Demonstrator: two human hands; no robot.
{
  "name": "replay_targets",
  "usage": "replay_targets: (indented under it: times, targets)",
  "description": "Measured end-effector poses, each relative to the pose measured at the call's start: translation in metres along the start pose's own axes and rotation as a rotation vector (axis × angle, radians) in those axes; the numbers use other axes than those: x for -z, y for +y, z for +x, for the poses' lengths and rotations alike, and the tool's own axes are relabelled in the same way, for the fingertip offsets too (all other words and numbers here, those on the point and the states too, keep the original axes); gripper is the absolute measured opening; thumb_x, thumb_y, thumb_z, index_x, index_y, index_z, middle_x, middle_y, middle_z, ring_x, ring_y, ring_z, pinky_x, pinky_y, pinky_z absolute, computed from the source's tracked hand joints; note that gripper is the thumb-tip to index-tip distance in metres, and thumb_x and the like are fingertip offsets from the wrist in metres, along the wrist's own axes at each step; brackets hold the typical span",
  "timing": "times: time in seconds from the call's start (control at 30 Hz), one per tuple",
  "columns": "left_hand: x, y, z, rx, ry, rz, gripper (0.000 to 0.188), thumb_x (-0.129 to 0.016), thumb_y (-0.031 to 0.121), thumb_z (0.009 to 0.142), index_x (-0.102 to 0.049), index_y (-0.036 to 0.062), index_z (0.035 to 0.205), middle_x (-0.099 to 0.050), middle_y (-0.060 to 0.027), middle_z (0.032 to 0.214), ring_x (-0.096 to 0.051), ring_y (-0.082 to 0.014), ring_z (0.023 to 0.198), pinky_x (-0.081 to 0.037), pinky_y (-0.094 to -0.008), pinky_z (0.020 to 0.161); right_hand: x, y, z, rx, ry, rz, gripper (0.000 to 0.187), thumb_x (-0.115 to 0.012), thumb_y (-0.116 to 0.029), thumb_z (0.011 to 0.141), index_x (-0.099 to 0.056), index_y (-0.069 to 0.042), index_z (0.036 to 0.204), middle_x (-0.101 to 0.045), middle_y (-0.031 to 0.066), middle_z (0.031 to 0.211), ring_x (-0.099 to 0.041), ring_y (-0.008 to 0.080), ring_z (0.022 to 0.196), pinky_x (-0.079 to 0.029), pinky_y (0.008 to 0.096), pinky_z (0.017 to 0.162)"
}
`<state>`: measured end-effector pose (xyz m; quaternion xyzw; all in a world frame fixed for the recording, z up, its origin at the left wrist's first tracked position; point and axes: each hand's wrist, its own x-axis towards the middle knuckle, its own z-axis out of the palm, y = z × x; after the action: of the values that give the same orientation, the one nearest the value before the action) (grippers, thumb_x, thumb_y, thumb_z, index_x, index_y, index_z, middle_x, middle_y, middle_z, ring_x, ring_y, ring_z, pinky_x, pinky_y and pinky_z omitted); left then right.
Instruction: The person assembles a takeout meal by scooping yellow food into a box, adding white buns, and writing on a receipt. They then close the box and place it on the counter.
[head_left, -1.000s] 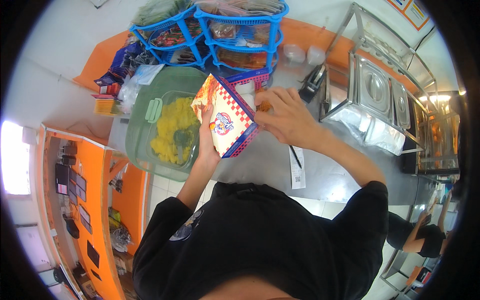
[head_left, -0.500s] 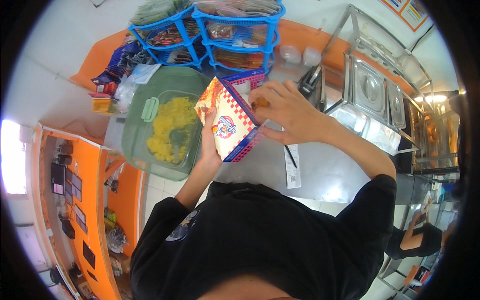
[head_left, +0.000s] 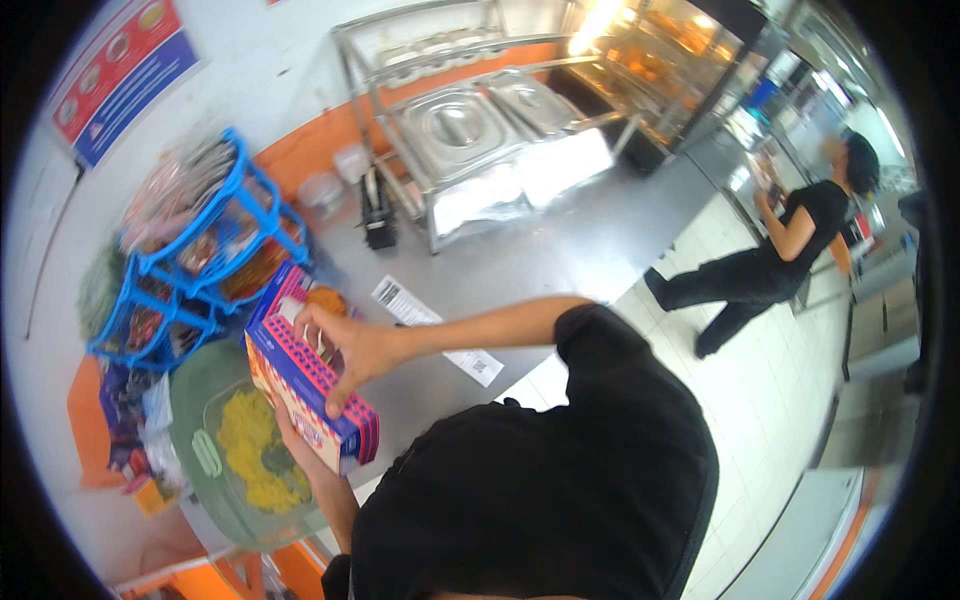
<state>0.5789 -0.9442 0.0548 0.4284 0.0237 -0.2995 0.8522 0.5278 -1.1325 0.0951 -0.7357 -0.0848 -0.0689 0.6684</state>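
Note:
A paper food box (head_left: 310,375), cream, blue and pink checkered, is tilted over the counter with its top unfolded. My left hand (head_left: 303,440) grips it from beneath and behind, some fingers hidden by the box. At the opening is my right hand (head_left: 360,345), its fingers bent over the edge and its thumb pressed against the checkered side. Just beyond those fingers shows a brown fried piece (head_left: 326,300); whether it rests in the box or touches my fingers is unclear. Something white (head_left: 291,309) sits inside the opening.
Left of the box, a green tub (head_left: 190,400) holds yellow food (head_left: 255,450). Blue tiered racks (head_left: 215,270) with packets stand behind. On the steel counter (head_left: 570,240) lie a paper slip (head_left: 435,325) and a black tool (head_left: 378,215); lidded pans (head_left: 455,125) stand farther back. A co-worker (head_left: 800,235) stands right.
The view has swung to the right, bringing the co-worker and lit display case further in. The box has turned, and my right hand remains at its opening. The brown piece now shows beyond my fingers.

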Motion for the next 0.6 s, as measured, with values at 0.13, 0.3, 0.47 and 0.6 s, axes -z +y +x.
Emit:
replay_targets:
  times: [0.13,0.3,0.47,0.6]
  targets:
    - [0.001,-0.010,-0.001,0.160,-0.063,0.095,0.053,-0.040,0.041,0.095,-0.040,0.0027,0.132,-0.053,-0.0122,0.121,-0.055,-0.0212,0.105,-0.045,-0.0357,0.091,-0.022,0.033,-0.031,-0.008,0.150,0.247,0.096,-0.089,-0.041,0.054,-0.028,-0.010,0.121,-0.045,0.0109,0.107,-0.048,0.0213,0.097,-0.043,0.0340,0.080]
    - [0.046,-0.019,0.030,0.385,-0.039,0.390,0.053,-0.052,0.032,0.093,-0.040,-0.0006,0.132,-0.057,-0.0132,0.116,-0.062,-0.0224,0.094,-0.051,-0.0323,0.080,-0.007,0.091,-0.065,-0.197,0.417,-0.041,0.075,-0.084,-0.039,0.063,-0.039,-0.009,0.116,-0.053,0.0104,0.101,-0.055,0.0188,0.085,-0.047,0.0316,0.072]
    - [0.070,-0.039,0.071,0.514,-0.290,0.811,0.073,-0.074,0.021,0.077,-0.035,-0.0004,0.135,-0.057,-0.0121,0.117,-0.060,-0.0193,0.100,-0.049,-0.0299,0.082,-0.013,0.131,-0.124,-0.522,0.644,-0.049,0.027,-0.065,-0.026,0.086,-0.055,-0.007,0.102,-0.059,0.0045,0.092,-0.058,0.0121,0.078,-0.049,0.0263,0.065]
    - [0.067,-0.056,0.094,0.685,-0.595,0.967,0.085,-0.077,0.028,0.073,-0.032,0.0009,0.139,-0.051,-0.0117,0.126,-0.053,-0.0181,0.109,-0.043,-0.0303,0.092,-0.039,0.136,-0.152,-0.632,0.596,0.169,0.027,-0.065,-0.025,0.086,-0.054,-0.009,0.105,-0.060,0.0065,0.093,-0.060,0.0133,0.072,-0.049,0.0276,0.063]
